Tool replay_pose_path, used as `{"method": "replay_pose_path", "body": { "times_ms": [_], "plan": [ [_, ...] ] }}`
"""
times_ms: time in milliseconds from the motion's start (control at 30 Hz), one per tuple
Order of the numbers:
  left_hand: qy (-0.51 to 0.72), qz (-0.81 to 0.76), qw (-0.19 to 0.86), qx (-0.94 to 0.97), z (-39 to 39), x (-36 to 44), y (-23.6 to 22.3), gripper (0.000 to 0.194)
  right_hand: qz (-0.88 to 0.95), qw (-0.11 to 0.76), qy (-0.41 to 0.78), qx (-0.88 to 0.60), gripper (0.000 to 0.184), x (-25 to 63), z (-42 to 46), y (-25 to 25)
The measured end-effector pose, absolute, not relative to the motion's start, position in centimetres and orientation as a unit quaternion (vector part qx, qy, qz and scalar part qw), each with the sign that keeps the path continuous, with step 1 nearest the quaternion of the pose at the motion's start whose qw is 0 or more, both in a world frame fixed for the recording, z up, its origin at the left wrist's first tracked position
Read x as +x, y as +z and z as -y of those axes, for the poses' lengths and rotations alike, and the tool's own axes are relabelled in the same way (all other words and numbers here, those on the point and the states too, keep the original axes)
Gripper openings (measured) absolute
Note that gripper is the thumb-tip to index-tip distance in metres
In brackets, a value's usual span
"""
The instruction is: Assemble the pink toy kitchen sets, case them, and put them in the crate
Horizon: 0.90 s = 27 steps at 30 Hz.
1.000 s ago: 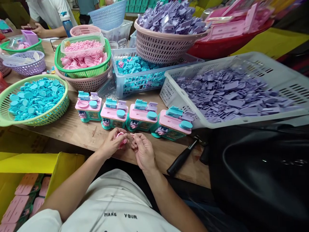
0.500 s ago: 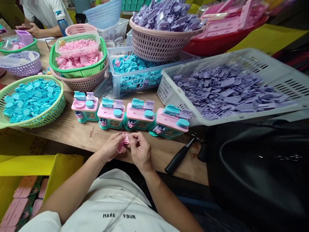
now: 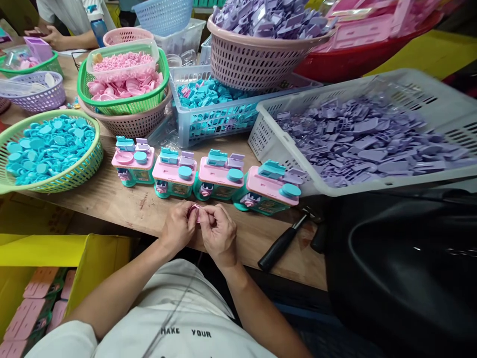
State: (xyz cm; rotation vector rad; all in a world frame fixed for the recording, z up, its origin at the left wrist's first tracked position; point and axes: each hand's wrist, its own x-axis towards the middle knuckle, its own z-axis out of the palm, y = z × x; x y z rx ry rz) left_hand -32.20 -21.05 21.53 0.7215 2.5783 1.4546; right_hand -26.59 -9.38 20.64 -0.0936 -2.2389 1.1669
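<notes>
My left hand (image 3: pixel 178 224) and my right hand (image 3: pixel 219 233) meet at the front edge of the table, fingers pinched around a small pink plastic part (image 3: pixel 198 213). Most of that part is hidden by my fingers, so its exact shape does not show. Just beyond my hands stands a row of several toy kitchen units, with pink tops, teal bases and blue and lilac fittings. The leftmost toy kitchen unit (image 3: pixel 133 168) has a pink round basin in its top. On the second toy kitchen unit (image 3: pixel 173 175), a slot is visible instead.
A hammer (image 3: pixel 283 241) lies to the right. Green basket (image 3: pixel 101 154) holds blue discs; white crate (image 3: pixel 274 141) holds lilac parts. Behind are a green basket of pink pieces (image 3: pixel 122 105) and a blue crate (image 3: pixel 219 130). A yellow box (image 3: pixel 89 258) stands lower left; a person's hands (image 3: pixel 52 37) show far left.
The pink part is now more covered by my fingers, and my left hand has turned more upright. The view has shifted slightly; the toy units stay in their row.
</notes>
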Motion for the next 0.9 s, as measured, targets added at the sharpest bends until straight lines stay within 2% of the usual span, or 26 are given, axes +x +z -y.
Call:
{"method": "replay_pose_path", "body": {
  "times_ms": [400, 600, 767, 900],
  "plan": [
    [0.398, -0.877, -0.012, 0.269, 21.1, -32.0, 20.8, 0.020, 0.862, 0.324, 0.389, -0.034, 0.024, -26.5, 9.6, 20.3],
    [0.284, -0.910, -0.061, 0.295, 21.2, -31.6, 20.0, 0.022, 0.873, 0.330, 0.358, -0.045, 0.027, -26.6, 9.9, 19.9],
    [0.264, -0.905, -0.064, 0.327, 20.9, -31.4, 19.8, 0.023, 0.873, 0.311, 0.373, -0.055, 0.027, -27.0, 10.4, 19.3],
    [0.299, -0.904, -0.033, 0.304, 20.6, -31.9, 20.0, 0.021, 0.856, 0.272, 0.433, -0.077, 0.025, -27.3, 10.1, 19.1]
  ]
}}
